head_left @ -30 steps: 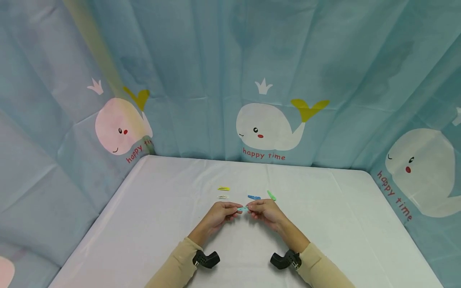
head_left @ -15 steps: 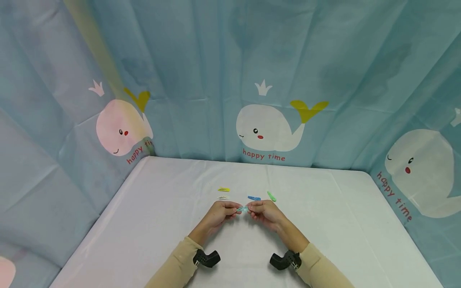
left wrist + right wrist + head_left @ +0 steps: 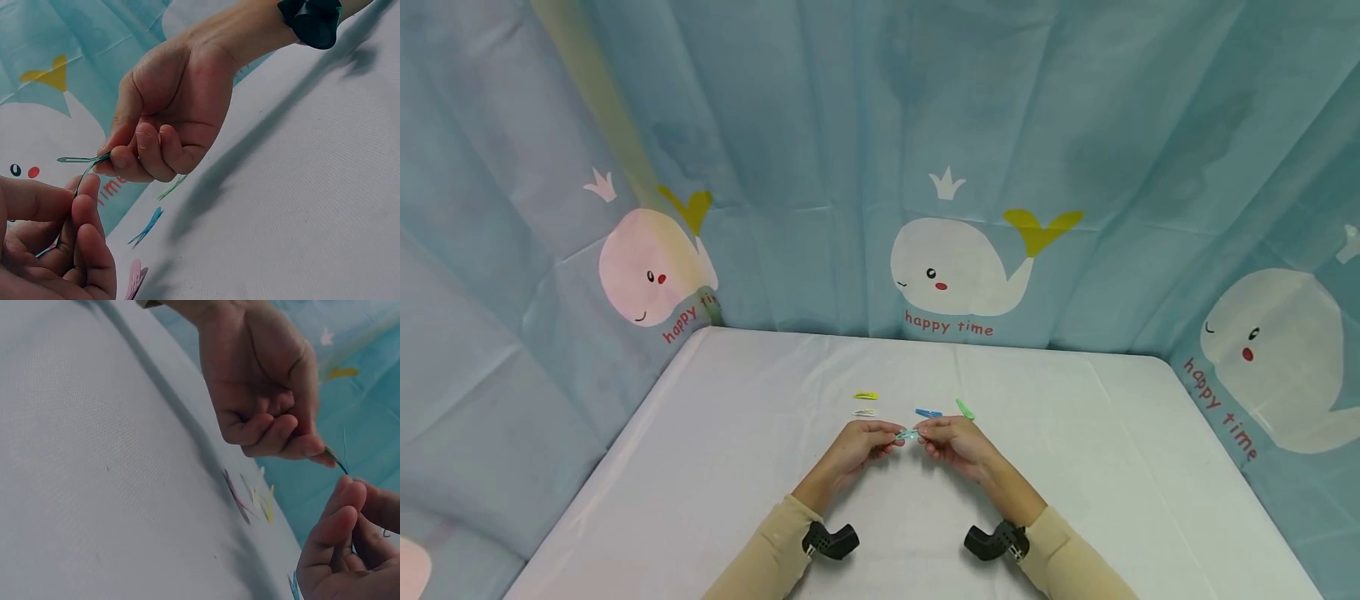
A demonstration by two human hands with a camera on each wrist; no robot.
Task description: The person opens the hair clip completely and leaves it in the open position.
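Over the white table, both hands meet at a small teal snap hair clip (image 3: 907,434). My left hand (image 3: 857,444) pinches one end between thumb and fingers. The other end is pinched by my right hand (image 3: 958,442). In the left wrist view the clip (image 3: 80,160) appears as two thin prongs spread apart, the lower one curving down toward my left fingertips. From the right wrist view, its narrow strip (image 3: 336,459) bends between the two sets of fingertips. The ends lie hidden under the fingers.
Beyond the hands lie a yellow clip (image 3: 866,396), a white clip (image 3: 864,412), a blue clip (image 3: 928,412) and a green clip (image 3: 965,408). A pink clip (image 3: 134,279) shows in the left wrist view. A whale-print curtain (image 3: 820,250) surrounds the white table (image 3: 737,467).
Both hands stay almost in place, still pinching the teal clip. Between the fingers the clip has tilted slightly, and a pale glint shows on it now. The other clips have not moved.
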